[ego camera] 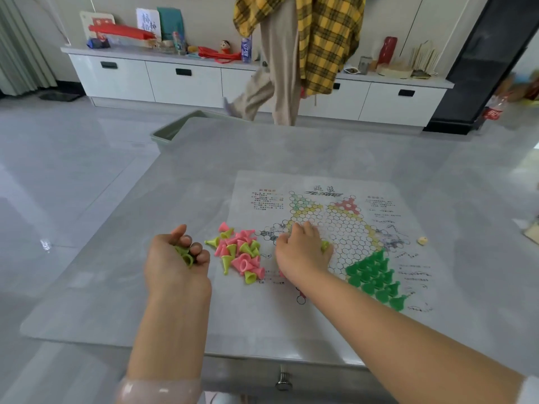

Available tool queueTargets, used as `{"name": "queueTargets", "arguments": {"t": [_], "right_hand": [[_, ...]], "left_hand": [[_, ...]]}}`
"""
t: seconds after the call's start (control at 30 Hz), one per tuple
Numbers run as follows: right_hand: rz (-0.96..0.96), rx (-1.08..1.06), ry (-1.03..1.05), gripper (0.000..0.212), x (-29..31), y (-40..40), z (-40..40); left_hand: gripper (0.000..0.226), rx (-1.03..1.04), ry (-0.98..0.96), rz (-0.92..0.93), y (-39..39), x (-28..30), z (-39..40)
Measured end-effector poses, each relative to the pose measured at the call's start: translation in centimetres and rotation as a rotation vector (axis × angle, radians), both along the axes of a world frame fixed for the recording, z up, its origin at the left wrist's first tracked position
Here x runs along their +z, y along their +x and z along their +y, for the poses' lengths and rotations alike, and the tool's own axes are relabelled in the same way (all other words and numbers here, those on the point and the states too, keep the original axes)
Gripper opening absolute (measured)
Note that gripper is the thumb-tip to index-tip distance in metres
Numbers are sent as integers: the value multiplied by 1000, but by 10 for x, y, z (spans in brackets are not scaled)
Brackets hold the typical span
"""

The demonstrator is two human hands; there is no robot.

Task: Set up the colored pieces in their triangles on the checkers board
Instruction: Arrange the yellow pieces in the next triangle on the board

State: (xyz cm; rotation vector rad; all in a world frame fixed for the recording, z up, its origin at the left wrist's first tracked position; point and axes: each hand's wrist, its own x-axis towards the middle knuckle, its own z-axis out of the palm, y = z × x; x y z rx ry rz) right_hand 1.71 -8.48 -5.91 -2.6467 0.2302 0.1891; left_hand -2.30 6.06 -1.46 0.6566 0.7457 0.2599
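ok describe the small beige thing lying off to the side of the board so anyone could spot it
Start at the paper board on the grey table and follow its right edge. Just past the dark green pieces lies a small beige lump, alone, the only piece-sized thing there that is not brightly coloured.

Chinese title characters atop the paper checkers board (323, 190); large Chinese calligraphy on a propped white sheet (148, 22).

The board sheet (329, 228) lies flat on the bench (204, 158), right of centre; a loose heap of pieces (239, 252) lies just beside its left edge, partly on it; a block of standing pieces (376, 275) fills the sheet's near-right triangle; the right hand (303, 252) rests on the sheet between heap and block; the left hand (178, 258) is left of the heap; a tray (172, 132) sits behind the bench's far-left corner.
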Motion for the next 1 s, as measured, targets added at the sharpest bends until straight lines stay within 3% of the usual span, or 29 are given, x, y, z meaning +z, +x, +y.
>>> {"name": "queueTargets", "arguments": {"t": [0.43, 0.6, 0.7, 0.83, 1.0], "right_hand": [[-122, 200, 284, 44, -3, -31, 53], [-212, 233, 408, 39, 22, -25, 23], [-230, 409, 127, 25, 48, -16, -25], [-31, 727, -381, 29, 61, -12, -73], [-105, 834, -395, 22, 43, -23, -79]], "left_hand": [[22, -10, 3, -36, 1, -1, 2], [23, -37, -28, -40, 1, -1, 4], [22, -111, -55, -32, 4, 2, 2], [21, -198, -155, -96, 3, 5, -15], [17, -319, -197, -68, 4, 6, -32]]}}
